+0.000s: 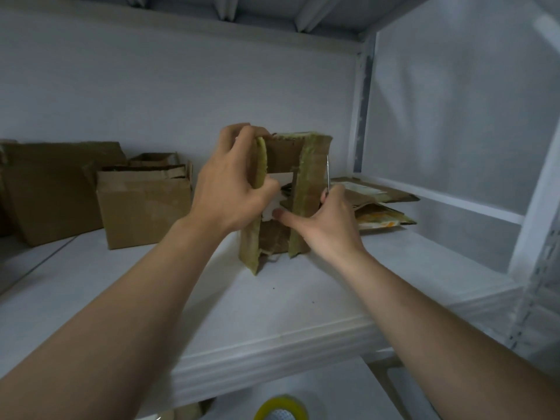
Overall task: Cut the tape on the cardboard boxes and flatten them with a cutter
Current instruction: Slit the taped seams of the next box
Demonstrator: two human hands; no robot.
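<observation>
Both hands are steadying an opened cardboard box (312,177) that is standing on end on the white shelf (303,298).

The left hand (233,189) is gripping the box's left flap, fingers curling over its top edge and thumb pressing its lower part. The right hand (327,225) is pinching the cutter (328,174), whose thin blade is rising just above those fingers along the outside of the right flap, while the thumb is reaching inward across the opening. The box is looking light and thin-walled, stiff along its taped flaps but likely to buckle at the creases, so holding it by the flap edges, away from the blade, seems safest. More boxes (142,204) are sitting beyond the left hand, and flattened ones (378,195) beyond the right.
</observation>
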